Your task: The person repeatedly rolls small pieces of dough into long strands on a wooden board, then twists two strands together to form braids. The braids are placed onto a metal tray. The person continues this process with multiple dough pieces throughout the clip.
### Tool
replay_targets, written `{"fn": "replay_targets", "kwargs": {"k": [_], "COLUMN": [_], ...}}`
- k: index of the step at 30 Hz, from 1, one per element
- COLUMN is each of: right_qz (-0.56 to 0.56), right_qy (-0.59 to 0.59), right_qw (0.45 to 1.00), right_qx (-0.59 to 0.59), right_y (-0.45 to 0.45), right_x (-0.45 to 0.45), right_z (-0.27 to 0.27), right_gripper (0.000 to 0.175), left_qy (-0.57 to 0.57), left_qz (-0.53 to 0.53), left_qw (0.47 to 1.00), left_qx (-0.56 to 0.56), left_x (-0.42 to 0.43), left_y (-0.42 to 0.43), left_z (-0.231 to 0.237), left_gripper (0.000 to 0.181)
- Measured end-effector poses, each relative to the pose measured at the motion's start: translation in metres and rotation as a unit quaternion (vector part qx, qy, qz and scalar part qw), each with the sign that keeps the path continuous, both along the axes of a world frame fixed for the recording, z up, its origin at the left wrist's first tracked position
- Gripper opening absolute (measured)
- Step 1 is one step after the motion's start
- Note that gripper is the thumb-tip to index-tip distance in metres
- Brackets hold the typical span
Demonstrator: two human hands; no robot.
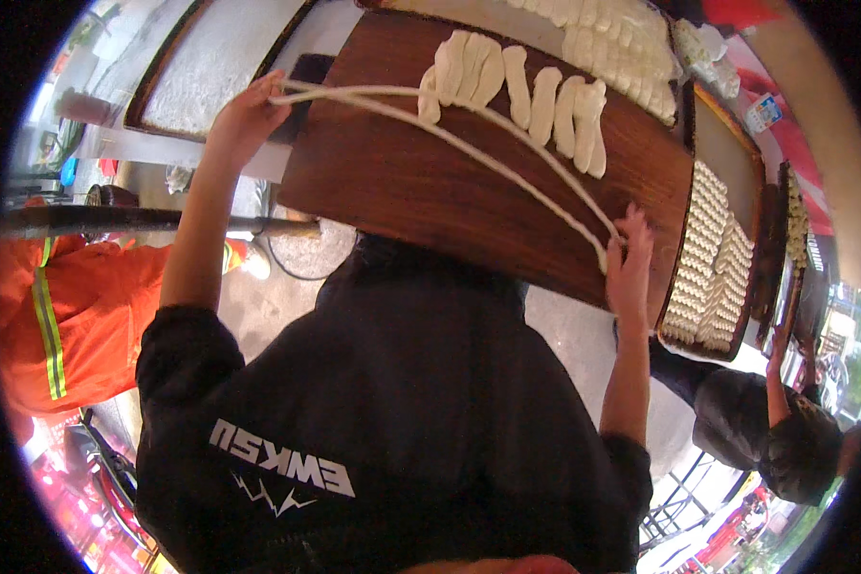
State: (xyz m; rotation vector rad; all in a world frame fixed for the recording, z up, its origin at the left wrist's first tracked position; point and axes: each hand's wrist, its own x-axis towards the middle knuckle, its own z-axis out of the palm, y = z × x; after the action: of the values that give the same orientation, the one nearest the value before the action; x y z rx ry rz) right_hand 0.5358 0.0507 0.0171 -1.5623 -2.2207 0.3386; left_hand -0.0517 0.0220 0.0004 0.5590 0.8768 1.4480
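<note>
A long, thin rope of dough [538,196], doubled into two strands, stretches between my hands above a dark brown wooden board [402,179]. My left hand [247,118] pinches one end at the upper left, past the board's left edge. At the right, my right hand [631,251] holds the other end over the board's right part, some fingers raised. The two strands cross near my left hand and run apart in the middle. Behind them, several flat dough strips [470,68] lie on the board, some side by side and touching; one strand passes in front of the leftmost ones.
Right of the board stands a tray [697,351] with rows of twisted dough [714,265]. More dough pieces [610,57] lie beyond the board. A pale-surfaced tray [194,79] is at upper left. A person in orange [86,316] is at left, another person [760,423] at right.
</note>
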Motion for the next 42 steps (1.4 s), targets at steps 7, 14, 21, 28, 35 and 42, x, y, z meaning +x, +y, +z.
{"fn": "replay_targets", "kwargs": {"k": [7, 14, 21, 28, 35, 42], "right_qz": [-0.029, 0.081, -0.054, 0.032, -0.191, -0.113], "right_qy": [0.032, 0.009, -0.030, -0.034, 0.523, 0.334], "right_qw": [0.991, 0.995, 0.997, 0.996, 0.711, 0.932], "right_qx": [-0.127, 0.056, 0.047, 0.082, -0.429, -0.081], "right_y": [-0.016, -0.022, -0.019, -0.051, -0.058, -0.050], "right_x": [0.013, -0.006, 0.018, 0.016, 0.061, 0.049], "right_z": [-0.011, -0.004, -0.020, -0.015, 0.018, -0.004], "right_gripper": [0.038, 0.035, 0.014, 0.018, 0.015, 0.032], "left_qy": [0.086, 0.272, 0.029, 0.072, 0.341, 0.770], "left_qz": [0.026, 0.072, -0.010, 0.091, 0.151, 0.041], "left_qw": [0.995, 0.958, 1.000, 0.992, 0.928, 0.614], "left_qx": [-0.037, -0.061, 0.009, -0.045, -0.024, 0.166], "left_x": [-0.014, -0.029, -0.044, -0.038, 0.015, 0.062], "left_y": [-0.002, 0.003, -0.001, -0.011, 0.055, 0.029], "left_z": [-0.011, -0.017, -0.030, -0.033, -0.026, -0.018], "left_gripper": [0.031, 0.032, 0.039, 0.038, 0.025, 0.026]}}
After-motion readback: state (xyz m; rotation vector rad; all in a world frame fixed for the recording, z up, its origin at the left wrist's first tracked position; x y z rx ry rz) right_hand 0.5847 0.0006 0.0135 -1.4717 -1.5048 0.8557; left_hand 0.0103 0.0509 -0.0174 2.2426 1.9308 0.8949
